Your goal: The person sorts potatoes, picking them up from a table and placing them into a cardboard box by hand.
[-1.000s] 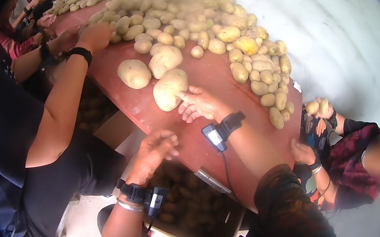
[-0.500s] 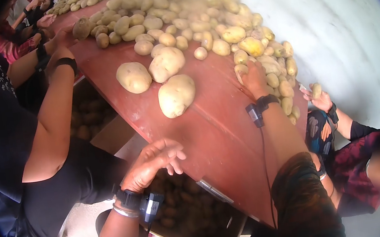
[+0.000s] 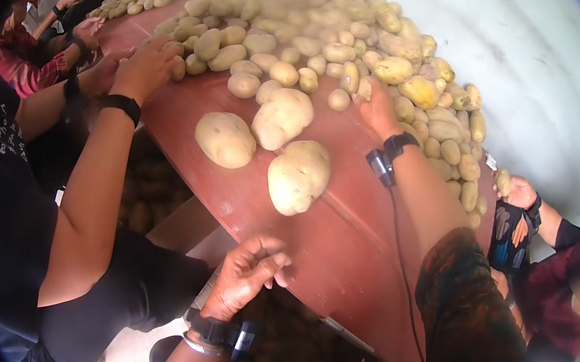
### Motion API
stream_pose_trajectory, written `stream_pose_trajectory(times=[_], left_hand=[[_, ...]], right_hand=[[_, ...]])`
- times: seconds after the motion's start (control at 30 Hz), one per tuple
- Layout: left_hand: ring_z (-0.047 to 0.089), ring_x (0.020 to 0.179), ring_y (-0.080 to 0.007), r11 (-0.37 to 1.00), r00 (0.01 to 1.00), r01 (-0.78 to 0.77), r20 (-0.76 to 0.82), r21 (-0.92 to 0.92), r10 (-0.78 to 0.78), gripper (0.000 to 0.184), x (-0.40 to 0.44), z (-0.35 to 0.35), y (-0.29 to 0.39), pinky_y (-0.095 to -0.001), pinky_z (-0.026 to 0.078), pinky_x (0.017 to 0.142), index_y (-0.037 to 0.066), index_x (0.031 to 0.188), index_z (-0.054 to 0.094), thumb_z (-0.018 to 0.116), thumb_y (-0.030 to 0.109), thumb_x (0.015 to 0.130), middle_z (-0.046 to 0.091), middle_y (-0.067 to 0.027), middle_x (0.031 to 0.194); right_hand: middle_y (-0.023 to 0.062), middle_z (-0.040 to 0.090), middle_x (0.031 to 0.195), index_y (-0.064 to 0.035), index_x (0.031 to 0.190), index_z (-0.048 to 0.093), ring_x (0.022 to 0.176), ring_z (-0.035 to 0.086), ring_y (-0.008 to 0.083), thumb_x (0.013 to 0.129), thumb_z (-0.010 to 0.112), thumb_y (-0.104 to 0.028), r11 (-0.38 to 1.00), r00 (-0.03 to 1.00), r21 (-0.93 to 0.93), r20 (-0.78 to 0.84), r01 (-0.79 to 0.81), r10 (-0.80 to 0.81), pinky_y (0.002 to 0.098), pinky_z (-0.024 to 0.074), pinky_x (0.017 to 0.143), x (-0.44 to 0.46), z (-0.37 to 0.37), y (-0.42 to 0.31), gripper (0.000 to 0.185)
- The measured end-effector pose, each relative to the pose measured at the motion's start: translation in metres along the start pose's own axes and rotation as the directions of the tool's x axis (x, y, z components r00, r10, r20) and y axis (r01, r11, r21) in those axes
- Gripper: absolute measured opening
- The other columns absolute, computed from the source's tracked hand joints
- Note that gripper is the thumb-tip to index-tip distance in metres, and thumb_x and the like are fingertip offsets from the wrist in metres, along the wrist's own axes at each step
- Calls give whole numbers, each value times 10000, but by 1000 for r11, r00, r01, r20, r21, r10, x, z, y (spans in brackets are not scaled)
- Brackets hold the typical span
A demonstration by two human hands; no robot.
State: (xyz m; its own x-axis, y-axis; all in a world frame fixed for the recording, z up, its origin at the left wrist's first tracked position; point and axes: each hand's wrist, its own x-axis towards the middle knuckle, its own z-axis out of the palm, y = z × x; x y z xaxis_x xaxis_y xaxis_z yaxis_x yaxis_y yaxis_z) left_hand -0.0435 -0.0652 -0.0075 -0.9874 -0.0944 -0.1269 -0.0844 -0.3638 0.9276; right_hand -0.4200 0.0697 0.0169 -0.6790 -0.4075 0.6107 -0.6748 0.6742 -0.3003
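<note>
My right hand [image 3: 379, 112] reaches over the red table to the near edge of the potato pile, its fingers closed around a small potato [image 3: 364, 88]. My left hand [image 3: 249, 274] hovers by the table's near edge with fingers loosely bent and nothing visible in it. Ahead of it three large potatoes lie grouped on the table: one on the left [image 3: 225, 140], one at the back [image 3: 283, 118] and one nearest me [image 3: 300, 177]. A small round potato [image 3: 339, 100] lies just left of my right hand.
The potato pile [image 3: 283, 17] runs along the far side of the red table [image 3: 233, 196]. Potatoes fill a dark space [image 3: 288, 335] below the near edge. A co-worker's hand [image 3: 147, 68] is at the pile on the left; another co-worker's hand [image 3: 518, 191] holds a potato at right.
The view has shifted, so the table appears lower and to the right. My right hand has moved left along the pile's edge with a small potato. The left co-worker's hand has reached further into the pile.
</note>
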Motion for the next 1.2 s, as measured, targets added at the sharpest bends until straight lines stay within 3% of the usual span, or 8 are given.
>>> stream_pose_trajectory(times=[0.17, 0.23, 0.4, 0.53, 0.83, 0.97, 1.03, 1.2], left_hand=[[623, 608, -140, 999, 999, 28, 32, 19, -29, 156, 5, -6, -2, -221, 437, 522, 8, 1035, 535, 499, 95, 910, 631, -85, 853], [626, 584, -143, 999, 999, 24, 31, 24, -24, 149, 5, -7, -5, -215, 435, 501, 9, 1033, 536, 483, 94, 923, 635, -87, 822], [619, 544, -139, 996, 997, 69, 33, 49, -71, 143, 10, -8, 1, -209, 428, 479, 9, 1019, 537, 474, 104, 932, 635, -83, 787], [613, 529, -134, 996, 998, 61, 23, 60, -63, 152, 8, -5, 2, -209, 426, 468, 7, 1012, 534, 470, 122, 937, 635, -82, 791], [593, 600, -90, 999, 999, 33, -26, 34, -32, 211, 1, 4, 1, -198, 416, 520, 10, 1029, 538, 536, 174, 897, 622, -48, 827], [575, 685, -92, 1000, 1000, 13, -27, 26, -13, 221, -13, 13, 7, -226, 418, 591, 32, 1018, 562, 586, 173, 849, 614, -30, 836], [576, 684, -92, 997, 1000, 4, -5, 71, -4, 228, -20, 19, 9, -224, 416, 589, 33, 1012, 567, 591, 191, 849, 606, -24, 839], [599, 685, -111, 996, 999, -24, 29, 91, 21, 238, -32, 27, 10, -221, 427, 575, 9, 1037, 543, 573, 184, 877, 619, -68, 889]], right_hand=[[229, 518, 1135, -45, 1221, 488, 1070, 496, 377, 754, 658, -223, 996, 998, 78, 48, -41, 37, 409, 407, 914, 40, 31, 5, 527], [216, 504, 1178, -93, 1244, 500, 1096, 492, 358, 740, 682, -296, 944, 949, 236, 269, -229, 163, 394, 403, 929, 51, 34, 3, 572], [178, 528, 1068, -175, 1105, 626, 1033, 523, 367, 704, 698, -380, 993, 916, -7, 385, -117, 111, 387, 417, 929, 49, 52, -18, 456], [140, 480, 1163, -185, 936, 687, 1063, 493, 358, 714, 684, -341, 958, 825, -285, 542, 6, 156, 393, 435, 892, 45, 50, -34, 271], [117, 482, 1148, -178, 1030, 653, 1042, 471, 375, 727, 682, -398, 965, 854, -263, 504, 11, 127, 427, 433, 883, -23, -10, -40, 376], [102, 496, 1122, -184, 916, 686, 1008, 483, 355, 714, 699, -270, 978, 869, -176, 496, 111, -9, 419, 440, 871, -60, -42, -37, 220], [97, 526, 1111, -181, 843, 680, 999, 496, 344, 673, 696, -111, 955, 867, 33, 411, 293, -280, 398, 451, 859, -85, -50, -30, 185], [99, 552, 1112, -168, 797, 657, 1001, 512, 336, 630, 673, -7, 908, 852, 118, 315, 403, -419, 368, 467, 836, -132, -89, -62, 233]])
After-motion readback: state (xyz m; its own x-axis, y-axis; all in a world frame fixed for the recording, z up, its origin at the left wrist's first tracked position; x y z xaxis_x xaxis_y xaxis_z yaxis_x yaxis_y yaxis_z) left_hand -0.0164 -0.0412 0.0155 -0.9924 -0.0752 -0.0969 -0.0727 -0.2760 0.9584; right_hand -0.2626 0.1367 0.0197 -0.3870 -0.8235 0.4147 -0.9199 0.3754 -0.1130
